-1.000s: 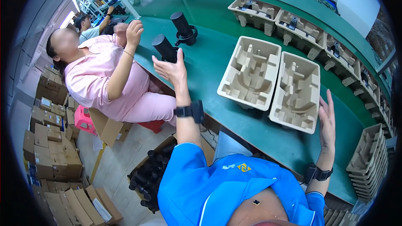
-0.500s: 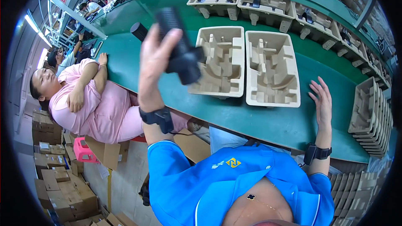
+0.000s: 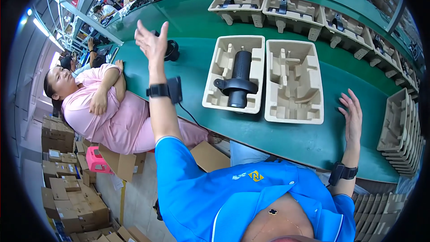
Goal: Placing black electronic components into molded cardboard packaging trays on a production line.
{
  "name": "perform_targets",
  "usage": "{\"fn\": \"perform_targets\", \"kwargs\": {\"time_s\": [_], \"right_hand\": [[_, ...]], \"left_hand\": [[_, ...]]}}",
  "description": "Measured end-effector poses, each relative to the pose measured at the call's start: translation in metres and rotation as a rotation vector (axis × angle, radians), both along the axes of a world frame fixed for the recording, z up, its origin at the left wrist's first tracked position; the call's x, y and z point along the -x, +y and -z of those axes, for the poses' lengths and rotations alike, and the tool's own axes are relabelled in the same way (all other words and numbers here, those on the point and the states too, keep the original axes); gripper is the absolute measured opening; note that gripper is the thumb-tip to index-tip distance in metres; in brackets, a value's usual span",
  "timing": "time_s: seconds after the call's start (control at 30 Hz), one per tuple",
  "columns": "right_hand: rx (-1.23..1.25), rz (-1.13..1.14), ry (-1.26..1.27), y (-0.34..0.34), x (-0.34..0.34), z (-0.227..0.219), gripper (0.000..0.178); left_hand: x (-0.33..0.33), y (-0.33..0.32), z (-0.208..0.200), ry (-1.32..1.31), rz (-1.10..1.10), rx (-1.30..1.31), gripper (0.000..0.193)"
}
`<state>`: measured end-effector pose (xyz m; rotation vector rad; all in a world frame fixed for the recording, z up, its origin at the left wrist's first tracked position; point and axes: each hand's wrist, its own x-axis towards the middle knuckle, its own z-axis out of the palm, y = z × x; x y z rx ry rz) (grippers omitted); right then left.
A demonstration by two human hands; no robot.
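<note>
A black cylindrical device [image 3: 242,69] with a perforated body and a wide collar lies in the left moulded-pulp tray [image 3: 211,83]. The tray beside it, a second moulded-pulp tray [image 3: 316,85], holds no device. My left hand [image 3: 152,45] is raised at the far left with its fingers spread, holding nothing. Just beyond it, partly hidden by the hand, another black cylindrical piece [image 3: 172,51] stands on the green table. To the right of the trays, my right hand [image 3: 353,115] is open and empty, its fingers loosely apart over the tabletop.
A row of pulp trays with black parts [image 3: 293,15] lines the back and right of the green table [image 3: 188,80]. Stacked pulp trays [image 3: 394,130] stand at the right edge. A person in pink [image 3: 107,107] sits at the left, near cardboard boxes [image 3: 74,201].
The black device has gone from my left hand into the left tray. My left hand has let go and moved left toward the other black piece. My right hand stays about where it was.
</note>
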<state>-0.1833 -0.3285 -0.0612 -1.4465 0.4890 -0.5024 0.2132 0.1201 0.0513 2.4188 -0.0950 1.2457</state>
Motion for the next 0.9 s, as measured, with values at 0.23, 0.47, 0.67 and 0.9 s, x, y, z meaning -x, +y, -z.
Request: {"fn": "perform_targets", "kwargs": {"time_s": [0.23, 0.47, 0.67, 0.9], "right_hand": [[0.028, 0.046, 0.029, 0.004, -0.001, -0.007, 0.043], [0.186, 0.042, -0.002, -0.002, -0.007, -0.033, 0.039], [0.227, -0.157, -0.074, 0.022, -0.036, -0.050, 0.037], [0.343, -0.249, -0.108, 0.032, -0.043, -0.058, 0.037]], "left_hand": [[-0.077, 0.068, 0.049, 0.266, 0.195, 0.145, 0.078], [0.045, -0.080, -0.068, 0.159, 0.767, 0.146, 0.056], [0.151, -0.196, -0.077, 0.707, 1.208, 0.182, 0.053], [0.155, -0.234, -0.013, 0.703, 1.244, -0.362, 0.058]]}}
